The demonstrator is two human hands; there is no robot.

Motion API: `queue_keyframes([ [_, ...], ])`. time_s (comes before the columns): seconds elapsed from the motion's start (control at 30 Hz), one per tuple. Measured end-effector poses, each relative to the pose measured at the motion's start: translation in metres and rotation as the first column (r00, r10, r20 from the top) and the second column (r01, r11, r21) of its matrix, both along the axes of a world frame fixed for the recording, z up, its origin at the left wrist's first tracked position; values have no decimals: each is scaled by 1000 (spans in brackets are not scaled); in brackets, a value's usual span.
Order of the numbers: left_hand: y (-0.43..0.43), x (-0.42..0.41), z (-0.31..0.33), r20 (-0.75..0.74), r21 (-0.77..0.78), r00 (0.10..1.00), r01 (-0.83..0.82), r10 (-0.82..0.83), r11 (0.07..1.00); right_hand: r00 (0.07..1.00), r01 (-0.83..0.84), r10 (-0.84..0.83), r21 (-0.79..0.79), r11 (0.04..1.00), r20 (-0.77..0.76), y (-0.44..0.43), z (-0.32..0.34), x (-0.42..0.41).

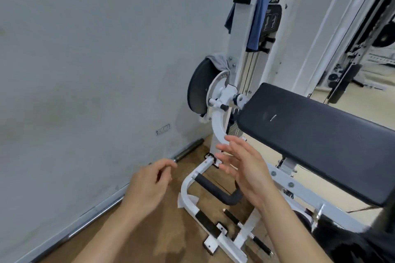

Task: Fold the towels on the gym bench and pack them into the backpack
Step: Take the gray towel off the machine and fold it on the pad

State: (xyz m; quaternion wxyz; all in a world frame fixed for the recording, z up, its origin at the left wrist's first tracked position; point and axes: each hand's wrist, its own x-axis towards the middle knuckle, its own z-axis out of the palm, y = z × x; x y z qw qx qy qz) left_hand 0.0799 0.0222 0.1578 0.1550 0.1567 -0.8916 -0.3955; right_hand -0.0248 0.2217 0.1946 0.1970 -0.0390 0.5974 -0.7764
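Both hands are empty: left hand (149,186) loosely curled, right hand (241,166) spread, likely reaching. Blue towel (259,21) drapes the machine post at 12 o'clock, grey towel (218,62) below; tabletop (320,134) bare.

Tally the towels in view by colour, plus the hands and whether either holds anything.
Blue towel, draped over the machine's upright: 1
Grey towel, on the round black pad: 1
Towels total: 2
Hands: 2, left hand and right hand, both empty
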Motion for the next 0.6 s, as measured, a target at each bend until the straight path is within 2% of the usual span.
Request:
queue_keyframes([
  [0.17, -59, -69, 54, -183, -146, 982, 31, -57, 989, 976, 79, -73, 19, 997, -207, -66, 51, -53],
  [0.33, -98, -158, 101, -277, -260, 947, 90, -164, 961, 905, 173, -134, 63, 983, -404, -109, 89, -127],
  [0.47, -124, -247, 131, -305, -399, 910, 146, -281, 905, 838, 234, -170, 60, 970, -518, -140, 105, -205],
  [0.6, -147, -340, 157, -269, -510, 893, 187, -362, 840, 792, 292, -185, 96, 952, -582, -167, 114, -288],
])
